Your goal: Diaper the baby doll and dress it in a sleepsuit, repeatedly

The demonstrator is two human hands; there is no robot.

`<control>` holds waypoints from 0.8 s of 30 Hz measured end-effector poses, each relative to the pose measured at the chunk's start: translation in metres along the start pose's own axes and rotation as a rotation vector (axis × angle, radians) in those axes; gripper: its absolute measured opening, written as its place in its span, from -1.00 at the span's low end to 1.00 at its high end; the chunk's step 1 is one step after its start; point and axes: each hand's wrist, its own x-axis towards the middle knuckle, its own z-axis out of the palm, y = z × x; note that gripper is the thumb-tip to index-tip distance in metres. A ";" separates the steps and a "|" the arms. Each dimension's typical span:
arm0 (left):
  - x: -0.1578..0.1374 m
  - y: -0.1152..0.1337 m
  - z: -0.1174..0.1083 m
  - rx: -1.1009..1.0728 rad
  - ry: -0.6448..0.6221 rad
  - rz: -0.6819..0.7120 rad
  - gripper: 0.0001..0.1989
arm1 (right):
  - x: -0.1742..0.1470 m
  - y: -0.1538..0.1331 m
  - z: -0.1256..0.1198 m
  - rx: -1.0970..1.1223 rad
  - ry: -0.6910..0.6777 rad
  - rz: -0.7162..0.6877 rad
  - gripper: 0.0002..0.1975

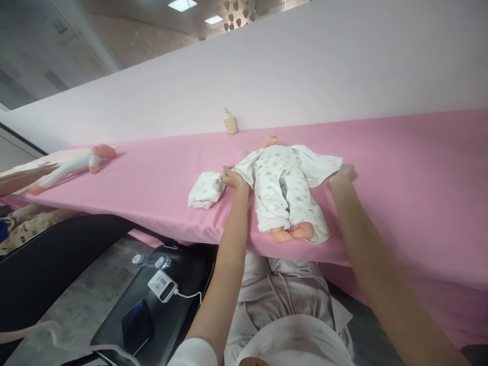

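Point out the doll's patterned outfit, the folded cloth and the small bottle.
Patterned outfit (271,178): head view, on the front of the torso.
Folded cloth (207,189): head view, middle of its top.
Small bottle (230,123): head view, on its body.

The garment conceals the arms of the doll. The right hand is blurred. The left edge truncates the co-worker's forearm. Marking on the bottle is illegibly small.

Between my left fingers and right fingers lies the doll. Cloth lies left of both, a bottle beyond.
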 end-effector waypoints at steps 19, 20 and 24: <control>-0.028 0.002 0.004 0.391 -0.850 0.741 -0.70 | -0.063 0.029 0.034 -0.863 -0.731 -0.487 -0.27; -0.030 0.004 0.002 0.403 -0.837 0.757 -0.72 | -0.061 0.030 0.033 -0.862 -0.726 -0.506 -0.27; -0.038 0.015 -0.011 0.485 -0.898 0.822 -0.73 | -0.054 0.034 0.034 -0.881 -0.718 -0.639 -0.29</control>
